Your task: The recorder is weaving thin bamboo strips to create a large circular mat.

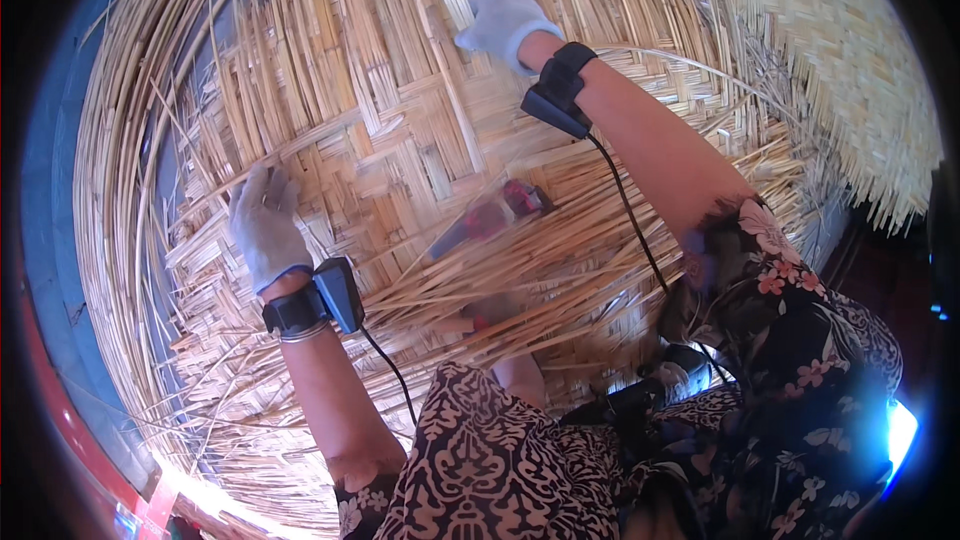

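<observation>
A large mat (pixel 340 175) of pale split reeds, part woven, spreads under my hands. My left hand (pixel 268 225), in a grey-white glove, rests on its left part with fingers a little apart and bent over the strips. Farther off and to the right, my right hand (pixel 505 25), gloved alike, is over the loose upright strips (pixel 400 0) past the woven part. Its fingers look curled in; what is in them, if anything, is hidden. Between my arms, a blurred grey-and-red object (pixel 490 218) lies over the mat; its kind is unclear.
Long loose reeds (pixel 130 170) curve around the left side beside a blue floor (pixel 50 190). A finished-looking woven mat (pixel 840 60) lies at the far right. A bundle of thin strips (pixel 600 230) crosses near my knees. Cords hang from black wrist devices (pixel 340 295).
</observation>
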Available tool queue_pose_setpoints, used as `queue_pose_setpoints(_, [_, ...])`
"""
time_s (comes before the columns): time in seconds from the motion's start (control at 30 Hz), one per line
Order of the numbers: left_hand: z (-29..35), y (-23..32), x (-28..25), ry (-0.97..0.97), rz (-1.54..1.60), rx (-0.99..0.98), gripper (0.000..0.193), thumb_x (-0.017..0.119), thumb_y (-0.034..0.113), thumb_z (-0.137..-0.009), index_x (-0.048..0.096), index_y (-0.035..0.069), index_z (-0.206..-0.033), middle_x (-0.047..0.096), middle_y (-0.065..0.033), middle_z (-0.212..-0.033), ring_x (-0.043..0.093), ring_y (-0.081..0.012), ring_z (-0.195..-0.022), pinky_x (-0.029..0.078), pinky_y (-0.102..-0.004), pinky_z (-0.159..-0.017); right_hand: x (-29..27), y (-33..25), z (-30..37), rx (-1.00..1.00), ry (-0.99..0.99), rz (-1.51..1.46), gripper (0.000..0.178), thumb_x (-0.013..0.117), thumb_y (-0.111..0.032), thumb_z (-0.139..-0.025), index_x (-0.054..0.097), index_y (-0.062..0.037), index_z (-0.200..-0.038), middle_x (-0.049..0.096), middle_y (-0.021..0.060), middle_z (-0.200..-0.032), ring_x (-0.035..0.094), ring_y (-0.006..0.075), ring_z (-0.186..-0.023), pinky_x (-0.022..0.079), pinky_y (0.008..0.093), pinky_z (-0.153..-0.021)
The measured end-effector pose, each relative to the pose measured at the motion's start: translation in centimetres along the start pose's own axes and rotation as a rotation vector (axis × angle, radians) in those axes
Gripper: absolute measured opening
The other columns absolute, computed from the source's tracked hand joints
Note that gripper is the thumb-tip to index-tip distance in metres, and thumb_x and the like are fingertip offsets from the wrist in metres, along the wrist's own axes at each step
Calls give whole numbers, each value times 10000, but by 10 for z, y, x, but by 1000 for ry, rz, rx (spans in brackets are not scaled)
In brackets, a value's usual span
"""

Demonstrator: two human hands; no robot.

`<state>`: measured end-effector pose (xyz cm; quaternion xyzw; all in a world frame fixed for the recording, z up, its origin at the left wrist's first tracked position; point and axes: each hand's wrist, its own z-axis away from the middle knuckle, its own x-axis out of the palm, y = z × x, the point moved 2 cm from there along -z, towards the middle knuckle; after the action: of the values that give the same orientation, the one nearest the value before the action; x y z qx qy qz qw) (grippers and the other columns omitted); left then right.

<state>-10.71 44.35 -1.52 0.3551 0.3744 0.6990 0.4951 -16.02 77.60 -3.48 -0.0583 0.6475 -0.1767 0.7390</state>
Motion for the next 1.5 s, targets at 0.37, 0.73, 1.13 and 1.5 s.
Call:
queue_pose_setpoints(0.37, [-21,5,-18,33,237,1,363,550,280,-897,503,-9,-1111,525,-137,-1018,538,-275,-981,471,-388,-840,-2,-17,-6,150,-145,-14,489,712,-368,-656,632,17,-947,646,209,-840,636,326,-806,498,397,-745])
queue_pose_setpoints(0.73, [-42,0,-42,112,273,108,300,546,231,-899,486,-7,-1072,551,-133,-1025,566,-254,-958,513,-368,-816,12,-143,40,-577,-2,-360,346,588,-229,-838,584,-145,-1173,628,124,-1051,600,246,-954,464,328,-872])
queue_pose_setpoints(1.13, [-65,48,27,-363,-528,-30,411,457,370,-919,553,15,-1103,584,-131,-1069,586,-194,-939,485,-350,-826,8,-167,41,-366,-56,-257,242,563,-345,-809,662,-123,-804,614,111,-702,594,313,-669,470,433,-614])
queue_pose_setpoints(1.5, [-63,59,53,-402,-516,67,307,668,318,-775,606,42,-895,580,-33,-746,498,-124,-570,425,-269,-604,3,-155,43,-150,141,-476,285,586,-334,-760,653,-60,-799,603,167,-710,586,341,-690,458,428,-638])
